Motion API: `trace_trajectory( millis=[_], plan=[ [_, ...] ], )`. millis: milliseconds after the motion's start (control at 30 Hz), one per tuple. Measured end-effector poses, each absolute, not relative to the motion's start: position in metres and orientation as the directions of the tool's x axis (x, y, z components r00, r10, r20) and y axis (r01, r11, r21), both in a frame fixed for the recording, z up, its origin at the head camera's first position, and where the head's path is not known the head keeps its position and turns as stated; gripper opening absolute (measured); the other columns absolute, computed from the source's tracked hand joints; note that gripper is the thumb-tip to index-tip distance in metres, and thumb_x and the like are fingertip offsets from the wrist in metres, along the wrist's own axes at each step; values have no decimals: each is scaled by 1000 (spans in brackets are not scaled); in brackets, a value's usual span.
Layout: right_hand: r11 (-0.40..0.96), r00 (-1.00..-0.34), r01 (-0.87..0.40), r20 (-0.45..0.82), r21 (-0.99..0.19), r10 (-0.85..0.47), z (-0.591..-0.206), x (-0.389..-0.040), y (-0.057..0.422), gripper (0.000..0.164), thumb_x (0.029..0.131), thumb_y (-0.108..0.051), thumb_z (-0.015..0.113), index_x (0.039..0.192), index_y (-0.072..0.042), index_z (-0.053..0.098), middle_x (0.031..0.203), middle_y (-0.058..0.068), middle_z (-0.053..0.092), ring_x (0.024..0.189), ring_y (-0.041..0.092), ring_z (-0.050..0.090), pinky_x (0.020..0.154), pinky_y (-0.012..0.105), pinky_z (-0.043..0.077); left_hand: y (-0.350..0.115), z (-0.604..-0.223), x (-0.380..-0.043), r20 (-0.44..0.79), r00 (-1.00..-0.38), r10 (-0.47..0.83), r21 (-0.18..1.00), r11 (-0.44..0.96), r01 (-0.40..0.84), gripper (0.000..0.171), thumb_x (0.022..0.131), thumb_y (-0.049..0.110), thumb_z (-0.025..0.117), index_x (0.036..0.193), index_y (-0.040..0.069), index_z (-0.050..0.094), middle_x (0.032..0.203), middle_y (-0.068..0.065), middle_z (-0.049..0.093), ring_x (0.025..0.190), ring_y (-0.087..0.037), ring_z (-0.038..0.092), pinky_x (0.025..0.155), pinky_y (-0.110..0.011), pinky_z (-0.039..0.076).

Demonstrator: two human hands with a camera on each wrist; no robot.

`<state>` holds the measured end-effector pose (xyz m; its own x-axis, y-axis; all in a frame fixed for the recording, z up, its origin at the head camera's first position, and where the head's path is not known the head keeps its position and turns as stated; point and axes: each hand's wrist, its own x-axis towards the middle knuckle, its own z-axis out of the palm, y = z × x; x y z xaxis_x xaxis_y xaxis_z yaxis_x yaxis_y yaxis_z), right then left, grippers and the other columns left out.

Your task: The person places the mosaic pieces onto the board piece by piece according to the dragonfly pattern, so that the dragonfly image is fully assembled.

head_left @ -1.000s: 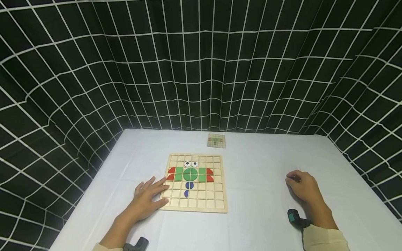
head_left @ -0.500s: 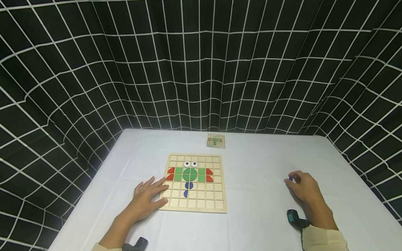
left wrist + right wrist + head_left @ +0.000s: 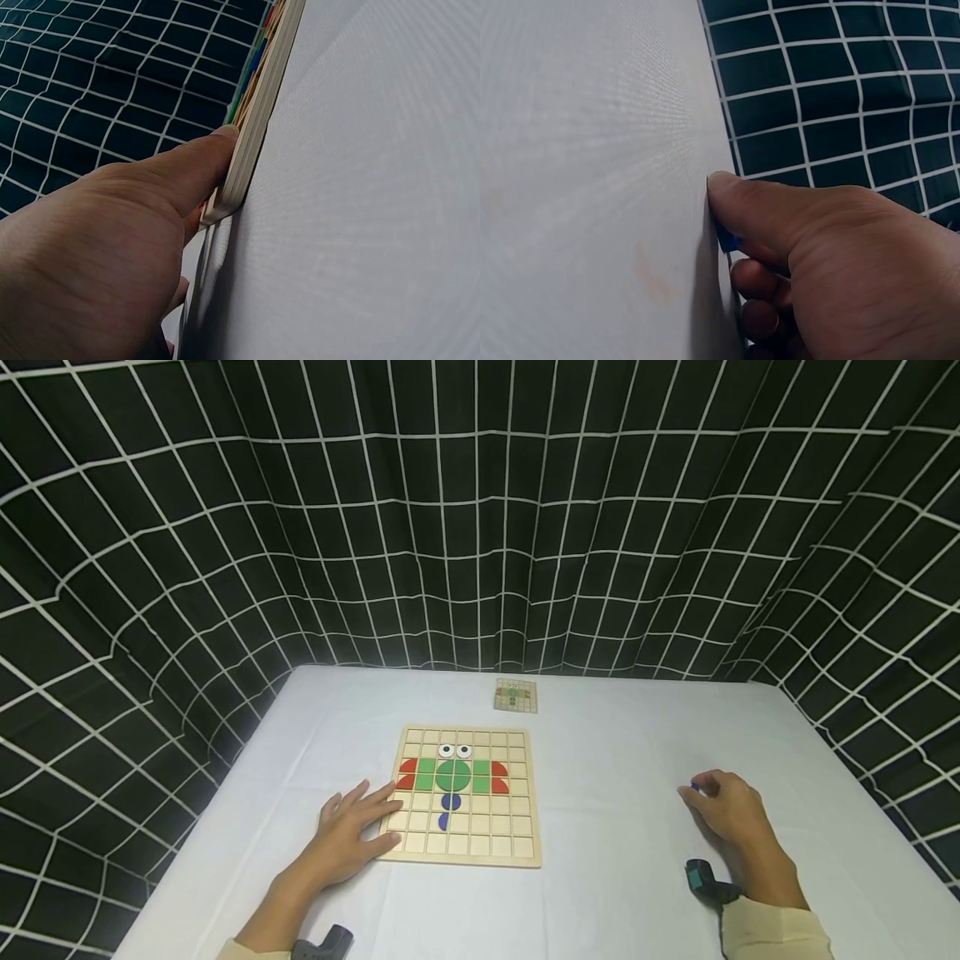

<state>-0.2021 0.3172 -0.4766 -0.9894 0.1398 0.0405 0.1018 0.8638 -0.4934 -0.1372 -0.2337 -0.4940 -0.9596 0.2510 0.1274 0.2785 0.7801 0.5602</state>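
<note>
A wooden grid board [image 3: 498, 847] lies flat on the white table, bearing a figure of coloured tiles. Two eye tiles [image 3: 455, 751] top it, above a green circle [image 3: 453, 776] with green squares and red rounded tiles on both sides. Below come a blue circle [image 3: 451, 802] and a single blue tile with a curved edge [image 3: 444, 822]. My left hand [image 3: 348, 837] rests on the board's left edge, fingers spread. Far to the right, my right hand [image 3: 726, 806] pinches a small blue tile [image 3: 727, 238] between thumb and finger, close to the tabletop; the fingers hide most of it.
Behind the board lies a small picture card [image 3: 515, 696] showing a similar figure on a grid. Dark cloth with white grid lines [image 3: 480, 527] hangs around the back and sides of the white table [image 3: 615, 860].
The right hand has shifted very slightly and its fingers have turned the blue tile, which shows a little more between them. The left hand stays on the board.
</note>
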Motion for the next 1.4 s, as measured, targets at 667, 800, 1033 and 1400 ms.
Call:
trace_trajectory(
  millis=[667, 800, 1033, 1400],
  plan=[
    [809, -918, -108, 371, -577, 141, -444, -187, 280, 32, 86, -26, 74, 105, -1, 68, 89, 12, 69, 82, 25, 59, 62, 25, 44, -233, -498, -138, 133, -954, 267, 570, 767, 294, 50, 84, 44, 72, 128, 21, 64, 148, 4, 41, 142, -33, 21, 110, -59, -1],
    [794, -890, -202, 445, -573, 95, -432, -183, 261, 28, 83, -21, 77, 103, -2, 70, 90, 11, 69, 83, 25, 58, 66, 26, 46, -232, -498, -138, 127, -955, 266, 573, 766, 290, 50, 84, 43, 72, 128, 21, 64, 148, 3, 41, 142, -33, 21, 110, -59, -1],
    [758, -810, -378, 586, -531, 6, -413, -176, 224, 22, 77, -12, 81, 97, -6, 72, 85, 2, 68, 78, 18, 55, 65, 30, 44, -233, -497, -138, 136, -956, 260, 561, 775, 291, 50, 83, 44, 72, 128, 21, 64, 148, 3, 42, 142, -33, 21, 110, -59, -1],
    [639, -690, -626, 700, -447, -186, -394, -166, 169, 28, 69, 1, 83, 94, -6, 72, 84, -4, 67, 76, 18, 57, 69, 21, 47, -234, -496, -137, 138, -956, 258, 558, 777, 290, 50, 83, 42, 72, 128, 20, 64, 148, 3, 42, 141, -34, 21, 110, -59, -1]
  ],
)
